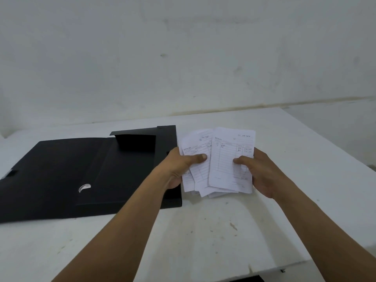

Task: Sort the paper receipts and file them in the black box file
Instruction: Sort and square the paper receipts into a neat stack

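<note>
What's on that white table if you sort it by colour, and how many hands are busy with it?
Black: 1, the open black plastic box file lying flat.
White: 1 bunch of white paper receipts, fanned and overlapping, so single sheets cannot be counted.
Hands: 2, the left hand and right hand, both gripping the receipts.
Total: 2 things on or over the white table, plus 2 hands.

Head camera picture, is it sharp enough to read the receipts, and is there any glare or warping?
Head view: the receipts in both hands show ruled lines and faint handwriting, too soft to read; light is even and flat, with soft shadows under the forearms; a small bright glint sits on the black box file; the wide lens bows the table edges.
</note>
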